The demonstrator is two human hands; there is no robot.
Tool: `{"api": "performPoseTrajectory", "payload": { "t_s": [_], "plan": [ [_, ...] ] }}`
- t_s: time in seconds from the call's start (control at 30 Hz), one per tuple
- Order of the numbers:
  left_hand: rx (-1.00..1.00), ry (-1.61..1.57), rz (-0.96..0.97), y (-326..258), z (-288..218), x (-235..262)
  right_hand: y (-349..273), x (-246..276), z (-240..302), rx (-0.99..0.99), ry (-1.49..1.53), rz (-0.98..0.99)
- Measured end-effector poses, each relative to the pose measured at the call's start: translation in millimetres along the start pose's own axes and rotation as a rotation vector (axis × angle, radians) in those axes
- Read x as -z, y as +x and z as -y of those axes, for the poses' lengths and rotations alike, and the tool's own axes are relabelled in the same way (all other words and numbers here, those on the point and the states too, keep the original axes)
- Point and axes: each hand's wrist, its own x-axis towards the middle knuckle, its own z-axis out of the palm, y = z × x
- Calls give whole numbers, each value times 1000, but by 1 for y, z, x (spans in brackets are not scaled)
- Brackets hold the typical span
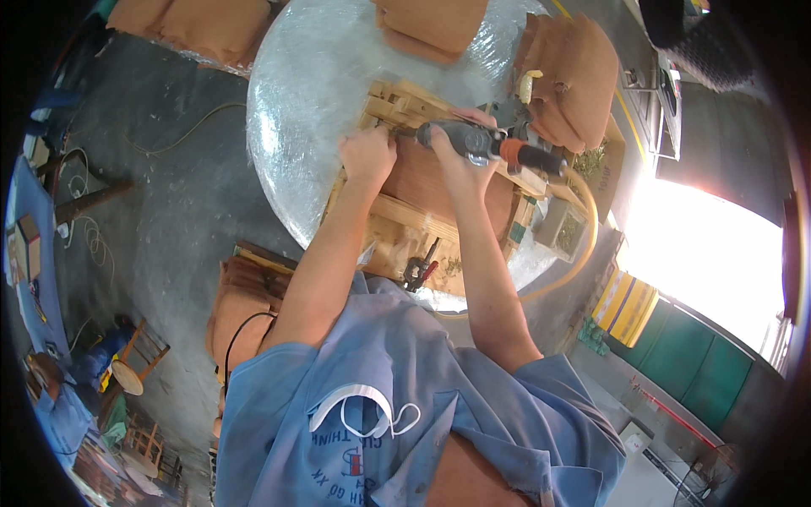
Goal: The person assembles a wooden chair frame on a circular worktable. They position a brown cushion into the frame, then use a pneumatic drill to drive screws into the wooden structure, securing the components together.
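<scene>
My right hand [463, 169] grips a dark, hose-fed power driver [460, 135] with an orange collar, its bit pointing left. My left hand [369, 156] is closed at the bit's tip, at the upper left of a wooden frame [414, 213]; what its fingers pinch is hidden. A reddish-brown board [416, 173] lies inside the frame, under and between my hands. Nearer to me, a second tool with a dark body and red lever [420, 272] rests on the pale wood. Under the frame is a round table [291, 110] wrapped in clear plastic.
Stacks of brown curved panels stand on the table, one at the far side [432, 29] and one at the right [568, 84]. More panels lie at the lower left [245, 300]. A yellow air hose [591, 220] loops around the right side. A wooden box [562, 228] holds small fasteners.
</scene>
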Motion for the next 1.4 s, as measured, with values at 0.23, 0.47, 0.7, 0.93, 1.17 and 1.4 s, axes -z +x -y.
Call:
{"api": "performPoseTrajectory", "payload": {
  "t_s": [0.23,0.47,0.7,0.93,1.17,1.4],
  "plan": [
    [-9,12,22,4,4,-7,33,-18,8,-93,-35,111],
    [-15,60,-18,4,3,-8,41,-29,27,-64,-182,192],
    [-34,69,-37,2,7,-11,33,-24,14,-42,-64,152],
    [31,3,104,-4,0,9,16,-37,-3,44,-73,162],
    [-42,-118,124,2,-13,25,21,-33,6,29,-197,109],
    [-56,14,-14,4,2,-2,16,-21,36,-67,-109,145]
  ]
}}
